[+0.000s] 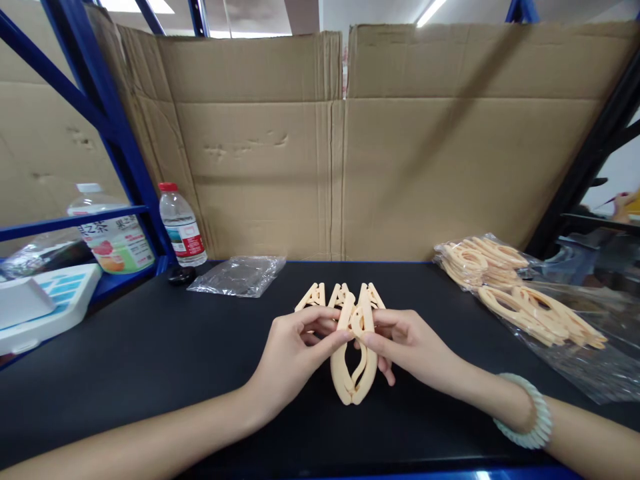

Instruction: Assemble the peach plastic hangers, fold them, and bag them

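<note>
A large cream plastic clothes peg (371, 373) stands tilted over the black table, its curved jaws meeting at the bottom and its two handles spread at the top. My left hand (300, 343) pinches its left side between thumb and fingers. From the other side my right hand (407, 347) grips it, thumb tip near the middle. Both thumbs nearly meet there, hiding part of the centre. Just behind my hands lie several similar clothes pegs (314, 295), with only their V-shaped handle ends showing.
Clear bags of cream peg parts (543, 317) lie at the right. A flat clear plastic bag (240, 276), a red-capped water bottle (183, 227) and a black round lid (181, 276) are at the back left. A white device (75, 300) stands far left. Cardboard panels (265, 167) wall the back.
</note>
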Tool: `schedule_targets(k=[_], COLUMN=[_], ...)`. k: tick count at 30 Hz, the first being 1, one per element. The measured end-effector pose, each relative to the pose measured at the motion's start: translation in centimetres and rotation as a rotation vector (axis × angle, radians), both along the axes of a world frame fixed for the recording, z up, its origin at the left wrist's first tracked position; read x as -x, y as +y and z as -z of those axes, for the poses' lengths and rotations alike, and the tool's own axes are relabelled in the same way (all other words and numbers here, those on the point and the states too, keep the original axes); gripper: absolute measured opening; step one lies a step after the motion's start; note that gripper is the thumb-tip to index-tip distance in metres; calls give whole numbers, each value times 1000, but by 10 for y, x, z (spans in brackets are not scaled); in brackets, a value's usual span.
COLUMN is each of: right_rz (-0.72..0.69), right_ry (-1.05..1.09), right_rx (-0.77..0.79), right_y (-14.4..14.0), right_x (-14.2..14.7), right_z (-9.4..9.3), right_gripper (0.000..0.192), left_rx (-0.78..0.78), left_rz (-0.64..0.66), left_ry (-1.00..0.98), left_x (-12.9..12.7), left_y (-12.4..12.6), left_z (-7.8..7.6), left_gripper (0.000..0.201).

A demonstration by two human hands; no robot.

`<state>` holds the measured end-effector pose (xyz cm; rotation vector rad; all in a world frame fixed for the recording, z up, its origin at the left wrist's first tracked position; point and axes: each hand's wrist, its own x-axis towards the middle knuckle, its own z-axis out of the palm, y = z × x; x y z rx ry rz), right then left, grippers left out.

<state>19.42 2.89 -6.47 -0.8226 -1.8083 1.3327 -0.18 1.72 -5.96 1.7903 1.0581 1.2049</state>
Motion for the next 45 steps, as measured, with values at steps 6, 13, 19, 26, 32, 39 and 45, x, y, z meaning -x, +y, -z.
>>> schedule_targets(k=[6, 13, 19, 26, 32, 39, 45], right_rz=[-30, -15, -37, -51, -18, 41, 56], right_ry=[31, 8, 10, 16, 13, 32, 37], right_rx=[-10, -22, -29, -37, -67, -79, -80], right_y=[-1, -4, -5, -6, -6, -3, 2], right_x=[-1, -1, -1, 1, 1, -2, -8], right_z=[-4, -6, -8, -10, -8, -5, -3], right_gripper=[29, 26, 25, 24, 24, 25, 28], left_rx=[-89, -149, -172, -211, -252, -332, -256], left_rz=[13, -48, -29, -17, -24, 8, 66], left_ry=[51, 72, 82, 136, 160, 199, 180], left_x=[0, 0, 0, 0, 1, 1, 0], left_y=[-3, -3, -3, -2, -3, -6, -9], left_z=[-1, -4, -3, -2, -2, -6, -7], left_gripper=[17, 7, 10, 12, 11, 13, 22])
